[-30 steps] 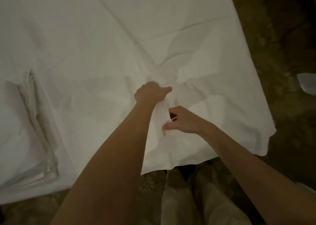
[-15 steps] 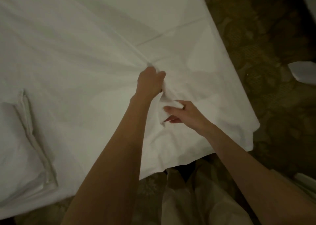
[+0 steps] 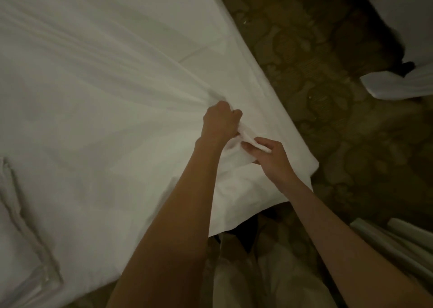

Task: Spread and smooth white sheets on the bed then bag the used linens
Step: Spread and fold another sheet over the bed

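- White sheet: lying spread across the bed, reaching to the corner nearest the person; long tension folds are fanning away from the grip toward the upper left.
- Patterned carpet: showing dark along the bed's right side.
- Folded white linen: sitting at the left edge, partly cut off.
- Left hand: fingers curling tight around a bunch of sheet.
- Right hand: thumb and fingers pinching a small fold of sheet just beside the left.
- Step in hand, as judged: drawing slack toward the corner. Pulling evenly with both hands, low and along the mattress, is likely flattening the folds without dragging the far side askew.
- Hard to make out: the mattress edge beneath the cloth; white items at right, cropped and dim; any bag for used linens.
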Motion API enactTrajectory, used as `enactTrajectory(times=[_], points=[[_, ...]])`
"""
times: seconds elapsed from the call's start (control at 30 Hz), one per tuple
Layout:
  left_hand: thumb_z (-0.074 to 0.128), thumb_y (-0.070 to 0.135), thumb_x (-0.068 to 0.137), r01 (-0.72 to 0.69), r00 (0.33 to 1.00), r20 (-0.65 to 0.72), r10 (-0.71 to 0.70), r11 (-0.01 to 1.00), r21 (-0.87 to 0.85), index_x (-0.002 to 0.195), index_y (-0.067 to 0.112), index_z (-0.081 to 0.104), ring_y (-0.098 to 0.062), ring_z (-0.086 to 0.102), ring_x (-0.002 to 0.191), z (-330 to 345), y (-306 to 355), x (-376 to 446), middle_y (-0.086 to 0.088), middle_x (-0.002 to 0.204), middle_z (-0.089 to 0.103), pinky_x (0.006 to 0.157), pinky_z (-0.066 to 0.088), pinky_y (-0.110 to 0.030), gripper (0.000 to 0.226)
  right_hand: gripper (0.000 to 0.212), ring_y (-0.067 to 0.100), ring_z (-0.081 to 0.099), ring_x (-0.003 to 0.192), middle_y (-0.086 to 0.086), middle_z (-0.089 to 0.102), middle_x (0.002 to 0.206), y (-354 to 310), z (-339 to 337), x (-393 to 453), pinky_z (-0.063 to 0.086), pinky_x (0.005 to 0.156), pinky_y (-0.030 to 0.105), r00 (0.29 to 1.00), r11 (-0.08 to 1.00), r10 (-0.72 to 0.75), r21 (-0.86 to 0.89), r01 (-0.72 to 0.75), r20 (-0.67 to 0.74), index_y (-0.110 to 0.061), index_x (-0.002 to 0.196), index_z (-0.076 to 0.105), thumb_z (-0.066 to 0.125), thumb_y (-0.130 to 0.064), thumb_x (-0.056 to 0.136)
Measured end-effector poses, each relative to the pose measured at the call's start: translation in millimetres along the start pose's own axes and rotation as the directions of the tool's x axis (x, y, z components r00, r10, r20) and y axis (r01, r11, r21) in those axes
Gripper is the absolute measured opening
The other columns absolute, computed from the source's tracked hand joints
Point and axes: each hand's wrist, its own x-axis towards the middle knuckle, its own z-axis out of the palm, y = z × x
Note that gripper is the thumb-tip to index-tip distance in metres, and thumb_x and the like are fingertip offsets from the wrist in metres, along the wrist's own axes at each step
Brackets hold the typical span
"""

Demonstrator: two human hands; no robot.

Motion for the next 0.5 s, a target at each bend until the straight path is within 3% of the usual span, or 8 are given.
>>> enactTrajectory(times=[0.1, 0.2, 0.27, 0.3, 0.4, 0.5], points=[[0.051, 0.022, 0.096, -0.054, 0.998, 0.044, 0.051, 0.997, 0.061, 0.085, 0.004, 0.045, -0.025, 0.058, 0.067, 12.5, 16.1, -5.9, -0.014, 0.083, 0.058, 0.059, 0.049, -0.027, 0.022, 0.018, 0.008, 0.056, 0.077, 0.013, 0.062, 0.083, 9.7, -25.6, -9.8, 0.049, 0.058, 0.01, 0.997, 0.997, 0.051, 0.066, -0.047, -0.054, -0.008, 0.091, 0.07, 0.064, -0.025, 0.09], [0.05, 0.025, 0.098, -0.118, 0.989, 0.099, 0.113, 0.992, 0.04, 0.093, 0.002, 0.049, -0.034, 0.063, 0.085, 38.0, 40.7, -17.1, -0.021, 0.097, 0.062, 0.076, 0.052, -0.038, 0.023, 0.009, 0.006, 0.06, 0.083, -0.009, 0.066, 0.083, 22.4, -48.4, -23.3, 0.052, 0.06, 0.014, 0.984, 0.971, 0.132, 0.216, -0.104, -0.117, -0.029, 0.081, 0.067, 0.065, -0.025, 0.09], [0.049, 0.025, 0.099, -0.153, 0.974, 0.178, 0.142, 0.987, 0.054, 0.105, -0.004, 0.052, -0.036, 0.062, 0.095, 61.4, 54.4, -25.9, -0.023, 0.106, 0.062, 0.085, 0.051, -0.042, 0.03, 0.005, 0.016, 0.064, 0.094, -0.004, 0.07, 0.093, 37.2, -63.6, -30.5, 0.056, 0.077, 0.031, 0.972, 0.942, 0.198, 0.3, -0.152, -0.128, -0.028, 0.091, 0.07, 0.067, -0.028, 0.088], [0.048, 0.025, 0.099, -0.161, 0.964, 0.224, 0.141, 0.984, 0.072, 0.109, -0.005, 0.053, -0.036, 0.061, 0.098, 73.7, 57.6, -28.9, -0.023, 0.109, 0.061, 0.086, 0.051, -0.04, 0.032, 0.014, 0.02, 0.064, 0.098, -0.001, 0.07, 0.099, 47.5, -69.0, -32.0, 0.055, 0.083, 0.036, 0.961, 0.924, 0.246, 0.329, -0.194, -0.124, -0.024, 0.099, 0.07, 0.067, -0.029, 0.087], [0.047, 0.025, 0.1, -0.133, 0.946, 0.319, 0.064, 0.971, 0.199, 0.117, -0.003, 0.052, -0.032, 0.057, 0.107, 106.0, 52.4, -35.8, -0.018, 0.115, 0.06, 0.083, 0.043, -0.03, 0.033, 0.026, 0.021, 0.063, 0.095, 0.005, 0.065, 0.11, 77.9, -84.2, -39.8, 0.054, 0.084, 0.034, 0.901, 0.866, 0.418, 0.348, -0.358, -0.113, -0.014, 0.106, 0.064, 0.068, -0.03, 0.086], [0.047, 0.024, 0.099, -0.131, 0.922, 0.387, -0.029, 0.916, 0.38, 0.116, -0.002, 0.053, -0.03, 0.054, 0.11, 125.7, 32.5, -38.2, -0.016, 0.119, 0.057, 0.076, 0.036, -0.026, 0.032, 0.024, 0.021, 0.065, 0.1, 0.005, 0.068, 0.111, 106.8, -96.2, -51.9, 0.055, 0.087, 0.036, 0.893, 0.834, 0.448, 0.376, -0.403, -0.039, -0.013, 0.11, 0.066, 0.066, -0.024, 0.089]])
